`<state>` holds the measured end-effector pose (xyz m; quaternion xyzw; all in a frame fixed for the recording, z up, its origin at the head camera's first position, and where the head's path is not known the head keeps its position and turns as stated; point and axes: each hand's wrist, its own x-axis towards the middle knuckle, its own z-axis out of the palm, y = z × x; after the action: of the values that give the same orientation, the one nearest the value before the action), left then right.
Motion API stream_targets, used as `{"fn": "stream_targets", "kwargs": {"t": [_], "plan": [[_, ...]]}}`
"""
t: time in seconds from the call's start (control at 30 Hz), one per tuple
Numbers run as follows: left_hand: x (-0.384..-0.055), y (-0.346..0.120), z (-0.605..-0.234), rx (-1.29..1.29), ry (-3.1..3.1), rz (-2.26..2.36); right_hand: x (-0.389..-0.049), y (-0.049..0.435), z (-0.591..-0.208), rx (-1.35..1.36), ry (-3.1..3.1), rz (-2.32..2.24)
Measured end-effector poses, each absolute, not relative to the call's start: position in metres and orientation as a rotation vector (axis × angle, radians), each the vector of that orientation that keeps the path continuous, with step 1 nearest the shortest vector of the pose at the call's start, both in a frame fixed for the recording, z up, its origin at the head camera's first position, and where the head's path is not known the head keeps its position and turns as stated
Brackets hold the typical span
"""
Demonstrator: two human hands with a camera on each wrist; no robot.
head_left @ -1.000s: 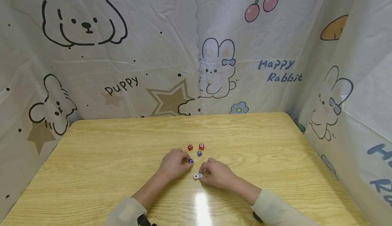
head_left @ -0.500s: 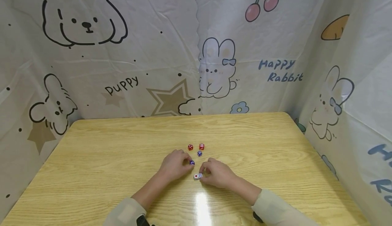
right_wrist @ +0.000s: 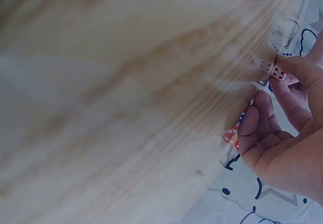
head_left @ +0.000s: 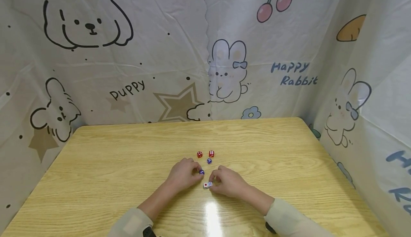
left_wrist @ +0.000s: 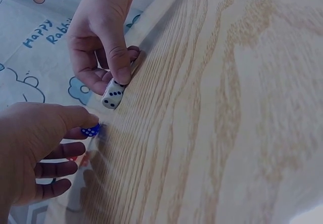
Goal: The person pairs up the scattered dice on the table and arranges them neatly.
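My left hand (head_left: 183,172) pinches a blue die (head_left: 201,172) between thumb and index finger, its other fingers spread apart in the left wrist view. To its right and nearer the person, my right hand (head_left: 228,181) pinches a white die (head_left: 210,184) with thumb and index finger. A second white die (head_left: 206,185), with one large red pip facing up, sits directly beside that one on its left. In the left wrist view the white dice (left_wrist: 113,96) line up under the right thumb. The right wrist view shows red pips on a white die (right_wrist: 278,72) at the fingertips.
Beyond the hands lie another blue die (head_left: 209,161) and two red dice, a left one (head_left: 199,154) and a right one (head_left: 211,153). All rest on a wood-grain table (head_left: 128,147). A printed curtain (head_left: 179,51) hangs behind the table and along its sides.
The left hand has drawn its blue die slightly toward the person and to the right, away from the red dice. The right hand and the white dice have stayed in place.
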<state>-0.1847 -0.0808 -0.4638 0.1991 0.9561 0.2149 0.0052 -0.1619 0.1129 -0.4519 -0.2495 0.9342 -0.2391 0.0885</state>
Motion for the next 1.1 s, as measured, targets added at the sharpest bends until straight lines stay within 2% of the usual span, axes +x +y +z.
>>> {"fn": "stream_targets", "kwargs": {"t": [1.1], "plan": [[-0.189,-0.0868,-0.4716,0.662,2.924,0.759,-0.1643,0.1137,-0.4543,-0.748,2.763,-0.712]]}}
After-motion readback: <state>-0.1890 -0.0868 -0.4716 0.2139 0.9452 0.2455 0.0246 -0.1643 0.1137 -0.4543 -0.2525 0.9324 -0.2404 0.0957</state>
